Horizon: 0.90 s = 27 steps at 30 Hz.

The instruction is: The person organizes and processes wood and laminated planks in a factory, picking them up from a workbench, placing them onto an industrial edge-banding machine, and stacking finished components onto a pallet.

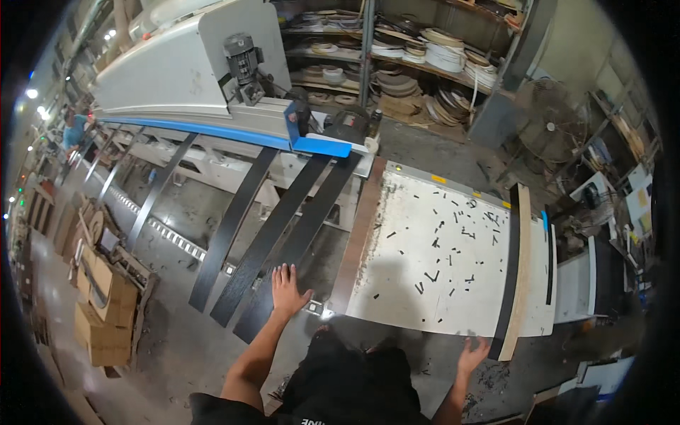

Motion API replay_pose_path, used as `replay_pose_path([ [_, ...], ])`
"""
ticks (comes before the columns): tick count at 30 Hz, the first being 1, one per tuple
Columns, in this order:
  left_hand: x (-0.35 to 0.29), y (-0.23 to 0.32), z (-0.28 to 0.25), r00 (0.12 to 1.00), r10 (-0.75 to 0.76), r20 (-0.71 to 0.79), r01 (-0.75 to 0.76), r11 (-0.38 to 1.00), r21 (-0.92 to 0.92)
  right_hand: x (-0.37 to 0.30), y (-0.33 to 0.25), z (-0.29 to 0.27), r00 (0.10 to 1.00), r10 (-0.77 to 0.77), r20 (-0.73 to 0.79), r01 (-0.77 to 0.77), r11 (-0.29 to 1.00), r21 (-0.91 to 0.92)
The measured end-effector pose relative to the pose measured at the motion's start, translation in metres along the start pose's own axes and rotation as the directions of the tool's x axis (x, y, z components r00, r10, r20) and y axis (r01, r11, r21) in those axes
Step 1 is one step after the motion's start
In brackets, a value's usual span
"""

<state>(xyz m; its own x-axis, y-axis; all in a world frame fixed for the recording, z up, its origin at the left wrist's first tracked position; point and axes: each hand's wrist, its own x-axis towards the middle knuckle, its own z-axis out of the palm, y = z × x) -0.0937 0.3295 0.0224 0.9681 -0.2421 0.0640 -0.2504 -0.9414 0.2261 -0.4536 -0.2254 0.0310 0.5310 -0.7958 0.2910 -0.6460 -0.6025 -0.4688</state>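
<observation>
My left hand (289,292), fingers stretched out, lies at the near part of a long black panel strip (308,230); whether it presses on the strip I cannot tell. More black strips, a second one (273,234) and a third one (237,219), lie side by side to its left across the machine's frame. My right hand (471,354) is empty, with its fingers apart and slightly bent. It is by the near edge of a white-topped table (397,283), just left of a narrow board (516,283) with a black face and a pale wood edge.
Small black scraps (435,276) are scattered over the table. A machine with a blue guard rail (212,133) and a motor (242,60) stands behind the strips. Shelves hold coiled edging (445,53). Cardboard boxes (106,304) are stacked at left; a large fan (551,124) stands at right.
</observation>
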Motion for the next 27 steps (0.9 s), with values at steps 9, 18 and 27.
replay_pose_path([
  [9, 0.038, -0.011, 0.007, 1.000, 0.007, 0.020, -0.003, 0.983, -0.186, -0.178, 0.001, -0.034, 0.881, 0.445, 0.164, -0.466, 0.876, 0.127],
  [18, 0.074, 0.137, 0.026, 0.987, -0.035, 0.156, 0.087, 0.936, -0.342, -0.242, 0.021, -0.015, 0.869, 0.397, 0.296, -0.455, 0.876, 0.160],
  [27, 0.093, 0.217, 0.070, 0.991, 0.128, 0.041, -0.115, 0.966, -0.230, -0.160, 0.018, 0.001, 0.880, 0.288, 0.378, -0.391, 0.892, 0.229],
])
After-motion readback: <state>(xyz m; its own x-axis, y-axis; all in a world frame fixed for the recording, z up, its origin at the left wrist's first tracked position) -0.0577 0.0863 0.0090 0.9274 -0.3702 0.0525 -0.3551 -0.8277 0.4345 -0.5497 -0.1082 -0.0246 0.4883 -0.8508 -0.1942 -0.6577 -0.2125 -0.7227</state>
